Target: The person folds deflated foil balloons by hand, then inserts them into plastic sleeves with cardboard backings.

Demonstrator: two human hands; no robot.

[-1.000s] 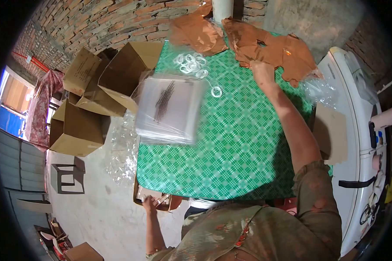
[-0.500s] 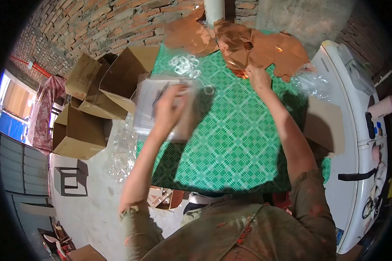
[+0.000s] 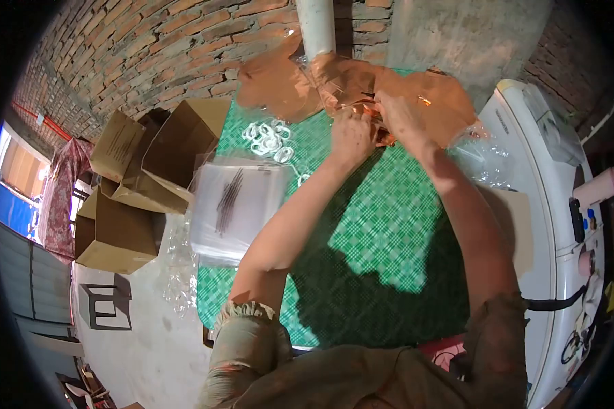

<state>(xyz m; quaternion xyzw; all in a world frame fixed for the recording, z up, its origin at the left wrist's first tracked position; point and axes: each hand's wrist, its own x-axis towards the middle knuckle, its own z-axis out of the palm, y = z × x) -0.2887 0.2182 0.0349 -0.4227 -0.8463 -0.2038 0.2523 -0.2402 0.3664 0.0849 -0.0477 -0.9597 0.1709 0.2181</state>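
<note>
Copper-orange shiny foil pieces (image 3: 433, 95), thin and flat with uneven outlines, lie across the far end of the table. Both hands are together at their near edge. My left hand (image 3: 353, 136) has its fingers closed on the crumpled foil, fingertips partly hidden. Just to its right, my right hand (image 3: 399, 119) pinches the same foil from above. Left of my forearm is a stack of clear plastic bags (image 3: 259, 198) with dark printing. Behind the stack lie several small white looped coils (image 3: 266, 142), and a single white coil (image 3: 303, 179) sits near the stack's right corner.
A green checked cloth (image 3: 382, 225) covers the table. Open cardboard boxes (image 3: 119, 232) stand to the left. Crumpled clear plastic (image 3: 484, 157) and a flat cardboard piece (image 3: 515, 218) lie on the right, beside a white fridge (image 3: 542, 259). A white pipe (image 3: 316, 27) rises behind the table.
My left hand has moved from the stack of plastic bags, up and right, to the foil beside my right hand. My right hand stays at the foil. The view has shifted slightly.
</note>
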